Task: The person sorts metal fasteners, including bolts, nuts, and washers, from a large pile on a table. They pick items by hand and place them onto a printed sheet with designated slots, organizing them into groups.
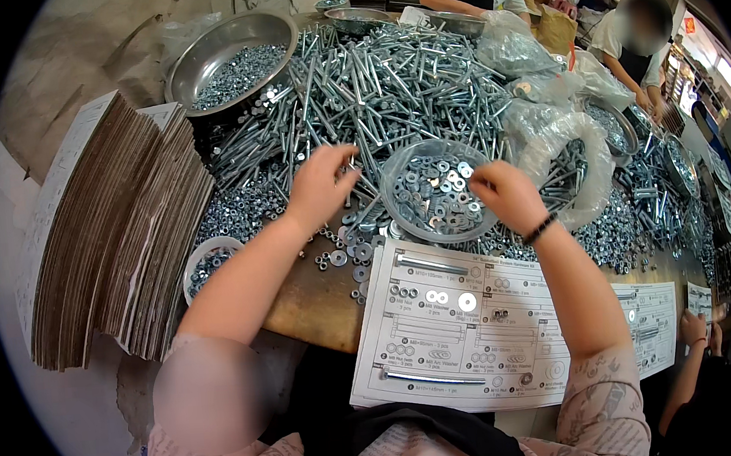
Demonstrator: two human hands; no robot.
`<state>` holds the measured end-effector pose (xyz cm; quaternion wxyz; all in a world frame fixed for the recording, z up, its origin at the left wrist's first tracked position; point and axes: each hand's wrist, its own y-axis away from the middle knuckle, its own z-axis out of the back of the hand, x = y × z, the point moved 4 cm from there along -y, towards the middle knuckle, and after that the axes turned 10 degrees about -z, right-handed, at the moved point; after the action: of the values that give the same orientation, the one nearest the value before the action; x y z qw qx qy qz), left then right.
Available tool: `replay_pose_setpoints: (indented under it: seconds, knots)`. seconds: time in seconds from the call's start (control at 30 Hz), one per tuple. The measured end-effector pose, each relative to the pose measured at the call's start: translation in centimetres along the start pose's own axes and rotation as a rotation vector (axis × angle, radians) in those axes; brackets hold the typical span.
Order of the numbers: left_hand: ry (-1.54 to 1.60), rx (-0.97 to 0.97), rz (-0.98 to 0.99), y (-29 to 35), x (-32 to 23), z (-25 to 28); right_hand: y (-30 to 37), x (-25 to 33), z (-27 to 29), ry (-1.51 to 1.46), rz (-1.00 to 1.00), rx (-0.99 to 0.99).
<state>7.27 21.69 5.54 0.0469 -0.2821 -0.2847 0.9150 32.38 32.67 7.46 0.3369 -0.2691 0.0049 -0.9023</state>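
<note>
My left hand (pixel 322 187) reaches over the near edge of a big heap of bolts (pixel 372 83), thumb and fingers apart, with nothing seen between them. On the right, my right hand (pixel 512 196) is at the rim of a clear plastic bowl (pixel 394 205) of flat washers (pixel 439 193). Its fingertips are pinched together; whatever they hold is hidden. Below the bowl lies a printed sheet (pixel 441 341) with hardware set on it: a shorter bolt (pixel 432 264), a longer bolt (pixel 433 376), a large washer (pixel 467 302), smaller washers (pixel 436 297) and nuts (pixel 404 291).
Stacked cardboard sheets (pixel 111 229) stand at left, beside a small white tub (pixel 213 268) of nuts. A steel bowl (pixel 231 64) of small nuts sits at far left. Plastic bags (pixel 578 171) with bolts lie at right. Co-workers' hands (pixel 649 102) show at far right.
</note>
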Motion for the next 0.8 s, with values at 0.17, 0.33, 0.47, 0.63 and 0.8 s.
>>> replay_pose_setpoints:
  seconds: [0.17,0.33,0.47,0.63,0.8]
  knots:
    - [-0.236,-0.064,-0.115,-7.3,2.0,1.1,-7.7,-0.2,-3.8,0.184,0.017,-0.021]
    - [-0.541,0.039,-0.268,-11.6,1.1,-1.7,-12.0,1.8,-7.6,0.420,-0.212,0.020]
    - [-0.771,0.217,-0.319,-12.6,1.5,-3.4,-13.1,1.9,-9.0,0.414,-0.309,-0.002]
    - [-0.771,0.256,-0.484,-12.8,0.4,-3.2,-13.5,0.9,-9.7,0.349,-0.288,-0.118]
    - [-0.537,0.001,-0.393,-14.1,0.0,1.7,-12.6,2.5,-9.5,0.411,-0.026,-0.227]
